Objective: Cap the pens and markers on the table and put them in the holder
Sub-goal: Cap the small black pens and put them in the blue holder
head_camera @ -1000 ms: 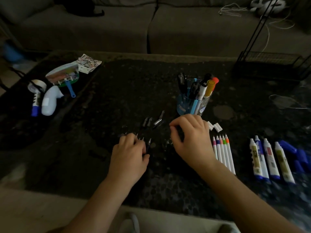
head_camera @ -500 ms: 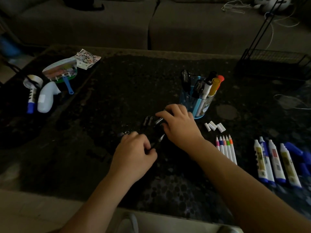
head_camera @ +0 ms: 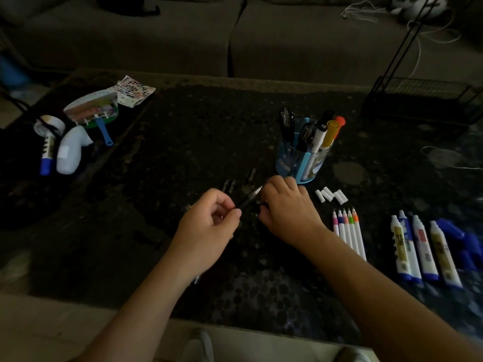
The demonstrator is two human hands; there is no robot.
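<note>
Black silver-tipped pen [head_camera: 251,197]: one, uncapped, held slanted over dark speckled table [head_camera: 183,152].
Left hand [head_camera: 209,226]: thumb and forefinger pinch its barrel.
Right hand [head_camera: 287,210]: fingers curled beside the tip; grip hidden, cannot tell.
Thin white colour-tipped pens [head_camera: 349,231]: five, uncapped, side by side.
Fat white blue-ended markers [head_camera: 423,249]: four, in a row.
Blue translucent holder [head_camera: 295,163]: one, upright behind right hand.

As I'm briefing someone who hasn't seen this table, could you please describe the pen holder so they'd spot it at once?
On the dark table, just beyond the person's right hand, stands the pen holder, a translucent blue cup with markers poking out. Unlike the neighbouring thin pens and white caps, which lie flat, it stands upright.
</note>
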